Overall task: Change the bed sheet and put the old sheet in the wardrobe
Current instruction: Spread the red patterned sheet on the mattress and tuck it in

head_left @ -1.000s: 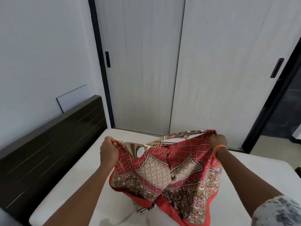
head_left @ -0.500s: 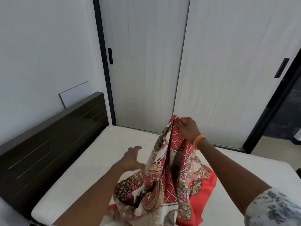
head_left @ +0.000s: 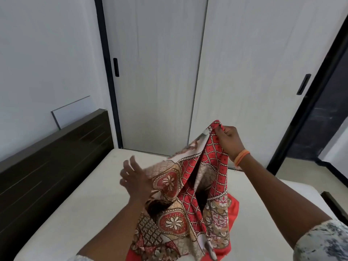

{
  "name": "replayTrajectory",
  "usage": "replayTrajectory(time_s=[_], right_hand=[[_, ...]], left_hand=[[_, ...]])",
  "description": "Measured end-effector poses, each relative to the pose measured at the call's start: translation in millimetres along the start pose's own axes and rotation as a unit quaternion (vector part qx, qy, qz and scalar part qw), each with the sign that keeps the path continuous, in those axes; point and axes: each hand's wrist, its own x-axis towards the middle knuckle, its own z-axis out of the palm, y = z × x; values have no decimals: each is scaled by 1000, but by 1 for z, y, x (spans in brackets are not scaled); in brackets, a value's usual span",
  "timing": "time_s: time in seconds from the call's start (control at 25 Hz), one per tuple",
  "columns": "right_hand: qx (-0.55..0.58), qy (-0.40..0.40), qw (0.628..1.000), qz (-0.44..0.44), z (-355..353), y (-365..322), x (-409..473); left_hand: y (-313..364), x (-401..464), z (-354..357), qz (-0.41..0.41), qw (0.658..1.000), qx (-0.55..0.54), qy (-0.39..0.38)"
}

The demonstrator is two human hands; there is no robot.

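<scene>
A: Start at the fingers. What has the right hand [head_left: 228, 142] got?

B: It pinches a top corner of the sheet [head_left: 190, 194], fingers curled round the red patterned edge, held up in front of the wardrobe [head_left: 160, 72]. The cloth hangs from that pinch in a bunched fall and pools on the bare mattress [head_left: 79, 194].

A: And the left hand [head_left: 134, 178]?

B: Fingers spread and straight, gripping nothing. It sits just beside the hanging cloth, touching or nearly touching its left fold (I cannot tell which).

A: So what is the step, by your reading?

B: Finding the next edge, I would judge. The sheet is gathered rather than flat, so the free hand needs to run down the hem from the pinched corner until it meets the adjacent corner, not grab a random fold.

A: How to do it well?

B: Keep the right hand high so the weight pulls the hem straight. Let the left slide along one edge only. Then draw the two corners apart until the cloth opens square over the mattress.

A: Risks?

B: Catching an inner layer, which would leave a twist. The headboard [head_left: 47, 166] is near the left, so spread toward it with care.
</scene>
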Motion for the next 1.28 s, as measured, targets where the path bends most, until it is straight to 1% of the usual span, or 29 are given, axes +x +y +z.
replayTrajectory(time_s=[0.04, 0.08, 0.12, 0.16, 0.2, 0.24, 0.28, 0.32, 0.36, 0.4, 0.44, 0.48, 0.52, 0.56, 0.6, 0.68, 0.72, 0.76, 0.8, 0.84, 0.88, 0.92, 0.96, 1.0, 1.04, 1.08, 1.16, 1.24, 1.28], right_hand=[[4, 6, 1000, 11, -4, 1, -1], [-9, 4, 1000, 12, -8, 3, 0], [-58, -2, 998, 7, -13, 6, 1], [-157, -10, 988, 0, -19, 8, 4], [-289, -13, 957, 9, -25, 8, 4], [-398, -20, 917, 27, -28, 8, 1], [-457, -42, 888, 44, -26, 6, -5], [-457, -84, 885, 28, -19, 4, -12], [-425, -136, 895, -1, -6, 0, -19], [-394, -190, 899, -32, 11, -7, -26], [-375, -234, 895, -55, 28, -14, -31], [-370, -250, 891, -76, 41, -16, -30], [-375, -241, 890, -94, 50, -19, -26], [-396, -219, 886, -102, 55, -26, -21], [-434, -195, 872, -112, 56, -33, -17], [-520, -155, 822, -175, 55, -42, -13], [-540, -132, 806, -203, 53, -46, -10], [-540, -103, 804, -227, 51, -50, -7], [-530, -71, 809, -243, 50, -56, -5], [-516, -40, 818, -251, 48, -62, -3], [-502, -13, 827, -252, 46, -68, 0], [-492, 10, 834, -251, 43, -73, 1], [-486, 29, 838, -248, 38, -75, 2], [-482, 49, 842, -237, 32, -76, 2], [-476, 73, 849, -216, 22, -74, 2], [-468, 100, 858, -186, 12, -71, 1], [-454, 139, 871, -127, -9, -60, 0], [-460, 146, 870, -96, -19, -50, -1], [-460, 146, 872, -80, -20, -46, -1]], left_hand=[[-5, 6, 0, -44, 998, 9, -39], [-8, 10, 1, -85, 993, -16, -77], [-8, 10, -1, -118, 984, -78, -104], [-3, 8, -3, -131, 974, -146, -111], [6, 8, -8, -126, 964, -207, -111], [22, 10, -15, -114, 956, -247, -106], [42, 12, -24, -97, 949, -281, -109], [65, 15, -34, -71, 941, -309, -121], [88, 16, -46, -21, 936, -322, -138], [108, 18, -56, 60, 937, -305, -159], [124, 17, -67, 152, 935, -266, -180], [135, 17, -75, 225, 927, -229, -195], [141, 19, -83, 275, 918, -209, -194], [141, 24, -89, 302, 913, -208, -178], [139, 27, -94, 308, 915, -212, -152], [127, 31, -99, 314, 924, -196, -91], [117, 32, -95, 324, 931, -159, -53], [104, 27, -88, 321, 941, -109, -19], [90, 21, -78, 289, 955, -72, 4], [77, 15, -69, 220, 974, -58, 11], [66, 12, -60, 128, 990, -52, 5], [56, 12, -54, 37, 999, -33, -14], [48, 15, -52, -36, 998, -5, -41], [39, 21, -54, -89, 993, 19, -75], [27, 26, -58, -123, 988, 26, -95], [14, 30, -64, -145, 984, 19, -98], [-15, 36, -72, -170, 983, -1, -69], [-30, 45, -77, -179, 982, -29, -47], [-29, 51, -79, -194, 978, -67, -39]])
